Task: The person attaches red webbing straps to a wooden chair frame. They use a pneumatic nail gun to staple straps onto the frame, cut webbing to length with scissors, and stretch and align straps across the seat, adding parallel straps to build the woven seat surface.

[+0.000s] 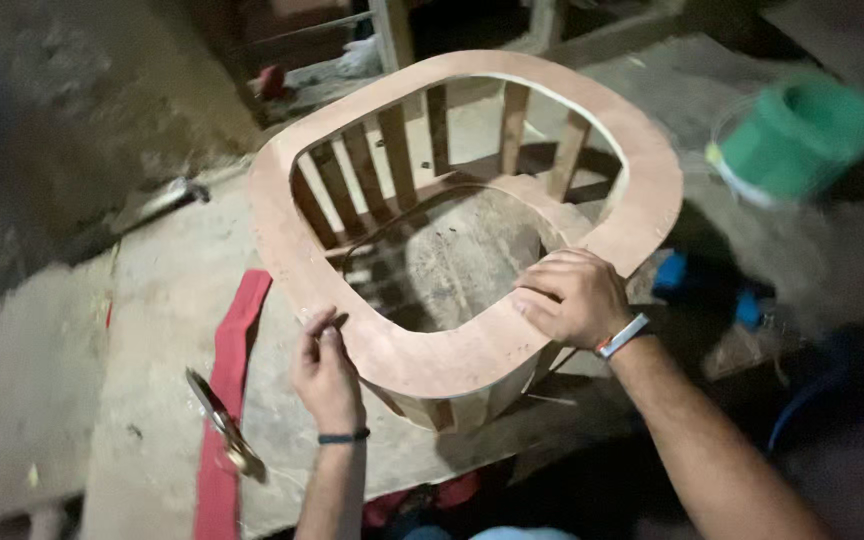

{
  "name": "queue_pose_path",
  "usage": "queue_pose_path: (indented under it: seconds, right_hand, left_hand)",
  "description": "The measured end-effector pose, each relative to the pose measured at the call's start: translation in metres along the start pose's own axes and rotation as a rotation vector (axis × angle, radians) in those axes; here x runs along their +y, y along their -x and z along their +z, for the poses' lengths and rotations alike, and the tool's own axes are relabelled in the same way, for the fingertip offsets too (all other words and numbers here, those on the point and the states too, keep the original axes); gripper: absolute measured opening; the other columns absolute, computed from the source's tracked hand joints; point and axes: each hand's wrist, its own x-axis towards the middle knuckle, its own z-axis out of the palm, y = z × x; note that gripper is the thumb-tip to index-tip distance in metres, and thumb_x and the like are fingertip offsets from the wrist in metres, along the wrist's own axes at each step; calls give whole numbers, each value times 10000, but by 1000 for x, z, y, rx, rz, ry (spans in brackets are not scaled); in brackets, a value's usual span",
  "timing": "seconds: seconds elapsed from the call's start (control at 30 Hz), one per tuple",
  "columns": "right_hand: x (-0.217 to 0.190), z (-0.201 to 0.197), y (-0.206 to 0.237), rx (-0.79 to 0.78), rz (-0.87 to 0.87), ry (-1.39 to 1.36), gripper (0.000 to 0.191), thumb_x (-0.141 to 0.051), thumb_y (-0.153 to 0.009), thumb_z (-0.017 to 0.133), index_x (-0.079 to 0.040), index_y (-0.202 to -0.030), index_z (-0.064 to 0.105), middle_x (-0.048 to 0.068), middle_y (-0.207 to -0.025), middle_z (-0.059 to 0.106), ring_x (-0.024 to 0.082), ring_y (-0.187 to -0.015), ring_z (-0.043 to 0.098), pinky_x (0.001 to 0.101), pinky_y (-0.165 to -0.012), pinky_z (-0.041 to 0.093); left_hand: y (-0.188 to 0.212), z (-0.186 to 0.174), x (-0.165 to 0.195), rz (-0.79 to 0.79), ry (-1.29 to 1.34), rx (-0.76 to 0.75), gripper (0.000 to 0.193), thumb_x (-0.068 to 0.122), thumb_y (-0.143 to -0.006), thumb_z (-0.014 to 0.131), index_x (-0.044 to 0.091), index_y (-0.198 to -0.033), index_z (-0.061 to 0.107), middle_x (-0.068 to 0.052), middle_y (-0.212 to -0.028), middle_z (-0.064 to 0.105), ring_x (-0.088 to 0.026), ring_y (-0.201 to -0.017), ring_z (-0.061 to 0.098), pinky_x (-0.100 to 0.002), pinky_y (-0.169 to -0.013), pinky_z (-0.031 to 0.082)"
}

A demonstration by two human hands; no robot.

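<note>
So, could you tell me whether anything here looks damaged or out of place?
Nothing looks damaged. The wooden frame sits level, both hands on its top ring: left hand, right hand. Scissors lie on a red strip nearby.

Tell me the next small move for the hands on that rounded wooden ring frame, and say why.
Probably hold the rounded wooden ring frame with upright slats steady with the right hand, which lies flat on its top rim, while the left hand works the outer edge, where its fingertips pinch something too small to identify. The scissors on the long red cloth strip lie untouched beside the left wrist.
</note>
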Motion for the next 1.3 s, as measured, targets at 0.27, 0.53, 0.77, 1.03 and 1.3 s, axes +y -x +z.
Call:
queue_pose_path:
  seconds: [0.27, 0.53, 0.77, 1.03, 1.3]
  right_hand:
    - [208, -16, -98, -268, -276, 20, 396, -351, -886, 626, -208, -1250, 687, 72, -1462, 578, 278, -1417, 450, 528, -1196, 298]
    - [293, -5, -151, -425, -123, 288, 641, -636, -995, 299, -282, -1505, 457, 125, -1662, 248, 291, -1537, 171, 587, -1220, 103]
    - [231, -21, -129, -318, 134, 130, 652, -461, -918, 636, -82, -1448, 599, 191, -1559, 509, 366, -1446, 437, 485, -1207, 355]
    - [-25, -13, -62, -579, -158, -129, 769, -536, -778, 754, -143, -1417, 584, 153, -1567, 395, 354, -1508, 250, 538, -1177, 248]
    - [-176, 76, -73, -539, -234, -142, 803, -515, -800, 743, -81, -1432, 506, 222, -1588, 360, 389, -1493, 267, 545, -1200, 234]
  left_hand:
    - [150, 159, 38, -116, -209, 14, 221, 115, -930, 672, 10, -1125, 676, -88, -1056, 654, -180, -922, 608, -317, -824, 511]
    - [203, 258, 71, -32, -442, -505, 932, 288, -771, 824, 22, -1548, 384, -320, -1458, 309, -439, -1392, 345, -469, -1181, 275]
    - [157, 194, 100, -303, -346, -741, 387, 171, -884, 758, 2, -1231, 735, -240, -1156, 663, -284, -1075, 647, -387, -959, 539]
    - [50, -11, 37, 3, -182, 270, 180, 121, -992, 638, -1, -1053, 755, -16, -703, 653, -87, -580, 585, -243, -529, 466]
    - [11, -219, -57, -170, -1291, 411, 678, 367, -682, 862, 70, -1234, 604, -212, -1071, 688, -411, -999, 663, -546, -836, 530]
